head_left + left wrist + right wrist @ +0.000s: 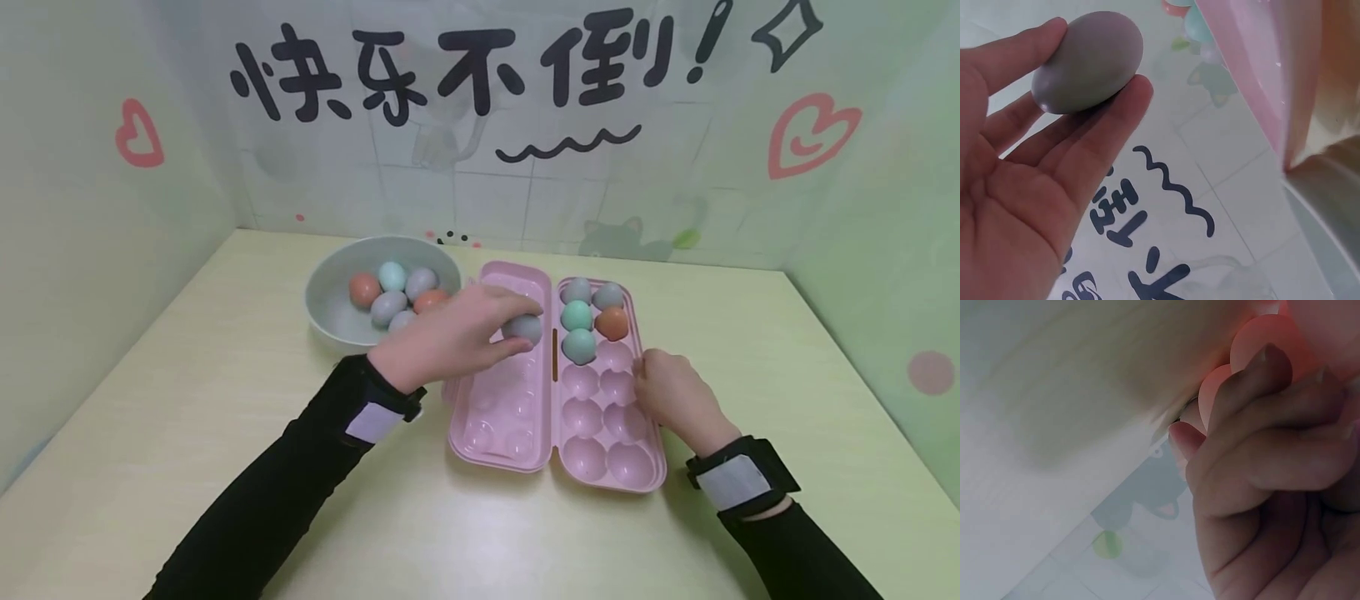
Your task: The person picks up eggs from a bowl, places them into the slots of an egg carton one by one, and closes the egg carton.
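As for the pink carton (600,400), lies open, with lid (501,396) at nine o'clock and cups (583,458) at three; holds five eggs (577,316) toward twelve. As for the grey egg (522,331), hangs over that lid, pinched by the left hand (465,333), slanting toward two o'clock in the left wrist view.

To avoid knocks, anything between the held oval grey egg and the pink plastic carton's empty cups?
Yes: the carton's middle rims, and a mint-green oval egg before the rearmost empty cup; nothing else visible.
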{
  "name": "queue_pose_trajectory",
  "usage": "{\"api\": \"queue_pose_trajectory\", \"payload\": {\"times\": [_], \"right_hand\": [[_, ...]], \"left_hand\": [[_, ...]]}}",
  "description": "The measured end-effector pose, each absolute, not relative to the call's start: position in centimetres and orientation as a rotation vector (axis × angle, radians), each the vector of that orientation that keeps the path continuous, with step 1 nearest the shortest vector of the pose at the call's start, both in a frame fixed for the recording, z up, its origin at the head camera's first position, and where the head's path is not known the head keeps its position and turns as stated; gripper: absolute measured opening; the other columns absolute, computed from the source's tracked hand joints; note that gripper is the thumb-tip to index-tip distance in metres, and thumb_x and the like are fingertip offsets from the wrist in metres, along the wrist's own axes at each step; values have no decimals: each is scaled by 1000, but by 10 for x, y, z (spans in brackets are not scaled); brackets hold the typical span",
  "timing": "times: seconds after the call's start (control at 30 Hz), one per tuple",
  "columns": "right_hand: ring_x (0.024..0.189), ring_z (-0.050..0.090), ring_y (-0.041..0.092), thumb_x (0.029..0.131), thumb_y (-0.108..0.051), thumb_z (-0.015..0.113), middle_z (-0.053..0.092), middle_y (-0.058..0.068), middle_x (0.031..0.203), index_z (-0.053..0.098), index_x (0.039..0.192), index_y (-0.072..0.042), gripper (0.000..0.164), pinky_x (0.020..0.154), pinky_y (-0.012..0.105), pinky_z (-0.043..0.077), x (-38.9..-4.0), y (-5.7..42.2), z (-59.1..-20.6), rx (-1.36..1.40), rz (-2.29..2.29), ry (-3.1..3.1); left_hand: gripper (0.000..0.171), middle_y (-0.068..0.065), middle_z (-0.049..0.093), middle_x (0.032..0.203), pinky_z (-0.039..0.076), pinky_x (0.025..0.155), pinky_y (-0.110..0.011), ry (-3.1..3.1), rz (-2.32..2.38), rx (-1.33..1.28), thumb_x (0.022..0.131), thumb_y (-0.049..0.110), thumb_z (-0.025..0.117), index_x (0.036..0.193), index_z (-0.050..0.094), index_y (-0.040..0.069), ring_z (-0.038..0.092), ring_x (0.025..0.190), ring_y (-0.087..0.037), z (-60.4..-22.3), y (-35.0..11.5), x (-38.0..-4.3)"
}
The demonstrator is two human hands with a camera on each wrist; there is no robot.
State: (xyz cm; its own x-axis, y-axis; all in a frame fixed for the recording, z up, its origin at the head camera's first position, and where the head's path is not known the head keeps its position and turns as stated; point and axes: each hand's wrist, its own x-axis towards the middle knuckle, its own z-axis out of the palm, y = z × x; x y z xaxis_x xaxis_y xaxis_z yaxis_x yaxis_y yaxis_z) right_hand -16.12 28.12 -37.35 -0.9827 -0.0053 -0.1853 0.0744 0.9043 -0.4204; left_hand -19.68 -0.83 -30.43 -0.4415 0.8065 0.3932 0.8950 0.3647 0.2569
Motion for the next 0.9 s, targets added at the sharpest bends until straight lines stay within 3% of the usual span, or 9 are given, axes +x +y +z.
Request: {"api": "queue_pose_trajectory", "payload": {"times": [0.2,0.37,0.47,0.77,0.9], "right_hand": [[68,58,26,100,-9,41,58,19,84,53,116,15,31,54,32,50,-161,282,-373,41,-657,2892],[67,59,25,101,-10,41,59,19,83,54,116,15,31,54,32,50,-162,283,-374,37,-659,2903],[67,59,25,100,-9,41,59,19,83,54,116,14,31,54,32,50,-162,283,-375,36,-658,2900],[65,59,24,102,-10,39,58,18,81,53,116,14,32,52,32,51,-164,282,-373,41,-668,2890],[63,59,23,103,-11,39,58,18,80,54,114,14,31,51,32,51,-163,283,-373,38,-676,2893]], "left_hand": [[29,0,64,92,44,76,-21,-2442,-576,-1584,92,16,72,116,64,4,55,82,-13,-297,15,-198],[11,3,50,71,39,64,-22,-2508,-454,-1613,91,15,72,97,64,10,46,67,-12,-297,36,-203],[12,4,43,67,37,61,-23,-2544,-383,-1602,89,14,73,89,62,13,43,64,-13,-300,43,-207],[15,3,40,71,33,63,-21,-2588,-325,-1665,86,9,73,82,59,13,42,70,-13,-299,56,-217],[14,1,42,77,32,66,-20,-2568,-408,-1740,83,-2,65,83,58,10,42,76,-13,-296,67,-223]]}}
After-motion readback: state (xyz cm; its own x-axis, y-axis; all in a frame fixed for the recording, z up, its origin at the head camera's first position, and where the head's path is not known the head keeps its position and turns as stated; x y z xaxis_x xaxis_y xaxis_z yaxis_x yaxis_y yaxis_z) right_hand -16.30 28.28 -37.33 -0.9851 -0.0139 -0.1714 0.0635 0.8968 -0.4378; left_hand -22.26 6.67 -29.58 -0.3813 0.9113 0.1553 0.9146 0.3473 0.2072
